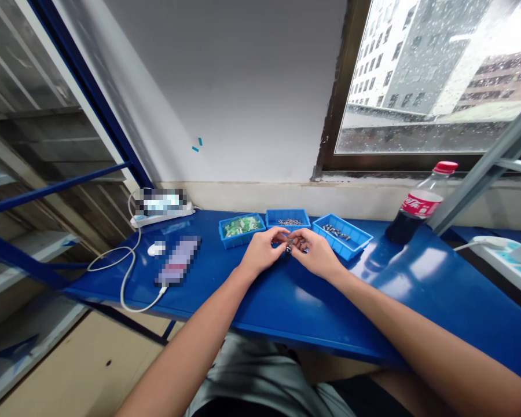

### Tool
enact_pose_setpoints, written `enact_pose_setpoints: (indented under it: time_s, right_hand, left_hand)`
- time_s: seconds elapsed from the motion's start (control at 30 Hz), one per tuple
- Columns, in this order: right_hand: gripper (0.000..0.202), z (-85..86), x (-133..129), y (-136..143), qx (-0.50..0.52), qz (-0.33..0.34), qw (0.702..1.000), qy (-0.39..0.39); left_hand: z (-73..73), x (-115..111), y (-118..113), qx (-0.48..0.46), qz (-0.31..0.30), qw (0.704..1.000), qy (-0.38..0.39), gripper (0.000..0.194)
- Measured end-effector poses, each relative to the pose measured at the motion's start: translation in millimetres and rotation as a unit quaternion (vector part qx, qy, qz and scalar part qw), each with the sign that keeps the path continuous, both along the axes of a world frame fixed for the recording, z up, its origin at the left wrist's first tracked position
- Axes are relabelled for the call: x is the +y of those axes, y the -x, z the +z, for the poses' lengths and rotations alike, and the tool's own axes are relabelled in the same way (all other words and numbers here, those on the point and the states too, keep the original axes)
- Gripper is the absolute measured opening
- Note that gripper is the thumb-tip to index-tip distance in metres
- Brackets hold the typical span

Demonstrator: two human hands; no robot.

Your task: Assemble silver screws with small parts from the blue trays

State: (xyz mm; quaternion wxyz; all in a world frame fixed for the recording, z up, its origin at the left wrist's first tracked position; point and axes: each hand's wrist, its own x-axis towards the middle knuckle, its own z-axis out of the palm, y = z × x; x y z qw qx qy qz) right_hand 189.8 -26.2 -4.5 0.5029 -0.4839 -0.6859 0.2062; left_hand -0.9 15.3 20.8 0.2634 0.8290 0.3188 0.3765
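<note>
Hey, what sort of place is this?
Probably a small workshop or light assembly station, though I can't be certain. The signs are a blue worktable and, on it, three blue bins, two holding small metal-looking parts.

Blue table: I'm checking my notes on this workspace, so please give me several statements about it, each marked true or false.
1. The left hand and right hand meet above the table, a small metal part at the fingertips. True.
2. The green items lie in the middle tray. False: they lie in the left tray; the middle tray holds slim metal pieces.
3. The bottle has a red cap. True.
4. The bottle stands left of all three trays. False: it stands to their right, beyond the right tray.
5. The bottle is full to the cap. False: its dark liquid stops well below it.
</note>
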Motion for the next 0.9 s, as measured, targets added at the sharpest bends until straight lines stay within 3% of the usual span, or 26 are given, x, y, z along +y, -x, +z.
enact_pose_setpoints:
  time_s: [0.1, 0.17, 0.27, 0.4, 0.7, 0.9]
  right_hand:
    - [0.014, 2.6, 0, -1, -0.017, -0.031, 0.999, -0.029]
    - [0.012, 3.1, 0, -3, -0.01, -0.035, 0.999, -0.031]
    - [0.012, 2.1, 1, -4, 0.005, -0.007, 1.0, -0.028]
    - [0.011, 1.2, 1, -3, -0.001, 0.015, 0.999, -0.041]
    - [0.019, 1.2, 0, -2, 0.037, 0.003, 0.999, 0.009]
    - [0.019, -1.6, 2, -3, 0.061, 0.004, 0.998, 0.019]
  left_hand:
    - [3.5, -3, 0, 0.007, 0.004, 1.0, -0.004, 0.02]
    - [5.8, -5, 0, 0.017, 0.006, 1.0, -0.01, 0.024]
    - [7.3, -5, 1, 0.025, 0.001, 1.0, -0.008, 0.029]
    - [4.0, -2, 2, 0.02, 0.009, 1.0, -0.002, 0.022]
    - [-1.8, 5, 3, 0.005, 0.013, 1.0, -0.022, 0.012]
    - [-0.8, 1, -1, -0.088, 0.006, 0.993, 0.076, 0.027]
